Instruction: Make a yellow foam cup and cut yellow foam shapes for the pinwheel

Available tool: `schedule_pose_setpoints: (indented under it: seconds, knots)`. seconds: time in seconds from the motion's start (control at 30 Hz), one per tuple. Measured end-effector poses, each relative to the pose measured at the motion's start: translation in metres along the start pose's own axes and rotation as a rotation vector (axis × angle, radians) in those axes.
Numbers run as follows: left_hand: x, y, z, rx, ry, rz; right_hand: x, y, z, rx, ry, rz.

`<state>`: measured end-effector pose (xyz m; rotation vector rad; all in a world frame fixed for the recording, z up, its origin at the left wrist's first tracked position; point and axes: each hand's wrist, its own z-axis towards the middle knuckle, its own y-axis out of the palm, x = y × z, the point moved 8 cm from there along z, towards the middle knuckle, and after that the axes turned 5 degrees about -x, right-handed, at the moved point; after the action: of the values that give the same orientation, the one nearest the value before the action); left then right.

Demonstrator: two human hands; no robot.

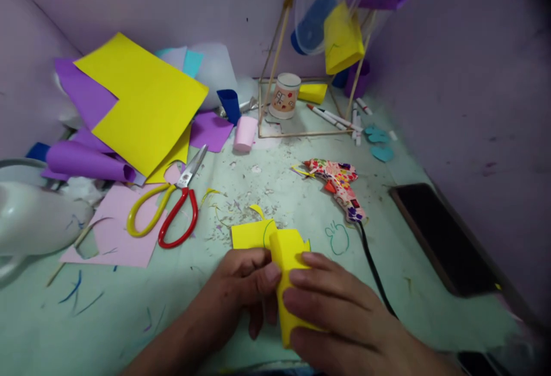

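A folded piece of yellow paper (pixel 286 284) stands between my hands near the front of the table. My left hand (pixel 243 284) pinches its left side between thumb and fingers. Across its right face lie the fingers of my right hand (pixel 340 307), pressed against the paper. Just behind it rests another yellow paper piece (pixel 249 235) with a green curved line drawn on it. Scissors (pixel 178 192) with one yellow and one red handle lie open to the left. To the right is a flower-patterned glue gun (pixel 338 183), its nozzle pointing left.
A stick frame (pixel 307 134) stands at the back, with a decorated paper cup (pixel 284 97) inside its base and markers (pixel 329 116) beside it. A phone (pixel 443 238) lies at right. Yellow sheets (pixel 146 106), purple paper (pixel 90 161) and a white jug-like object (pixel 38 218) crowd the left.
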<state>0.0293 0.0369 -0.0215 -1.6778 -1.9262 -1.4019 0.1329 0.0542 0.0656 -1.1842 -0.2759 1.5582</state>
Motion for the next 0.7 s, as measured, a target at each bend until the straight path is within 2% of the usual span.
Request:
schedule_pose_setpoints:
  seconds: [0.1,0.23,0.3,0.37,0.43,0.47,0.53,0.6,0.7]
  knots:
    - [0.005,-0.004,0.002,0.063,0.046,-0.046,-0.017,0.012,0.009,-0.014,-0.221,-0.105]
    - [0.012,-0.008,0.000,0.115,0.111,-0.089,-0.016,0.015,0.014,-0.052,-0.256,-0.148]
    - [0.016,-0.011,-0.002,0.167,0.181,-0.032,-0.013,0.010,0.011,-0.029,-0.235,-0.112]
    - [0.018,-0.014,-0.007,0.251,0.257,0.080,-0.001,-0.003,0.007,0.116,-0.106,-0.021]
    - [0.018,-0.016,-0.011,0.343,0.307,0.208,0.026,-0.015,0.001,0.300,0.205,0.146]
    - [0.018,-0.016,-0.013,0.384,0.316,0.270,0.041,-0.012,-0.002,0.322,0.385,0.268]
    - [0.016,-0.016,-0.014,0.454,0.311,0.389,0.057,0.008,-0.002,0.243,0.617,0.559]
    - [0.017,-0.017,-0.015,0.511,0.298,0.504,0.060,0.025,0.004,0.158,0.692,0.781]
    - [0.022,-0.018,-0.016,0.594,0.312,0.677,0.066,0.034,0.007,0.188,0.759,0.882]
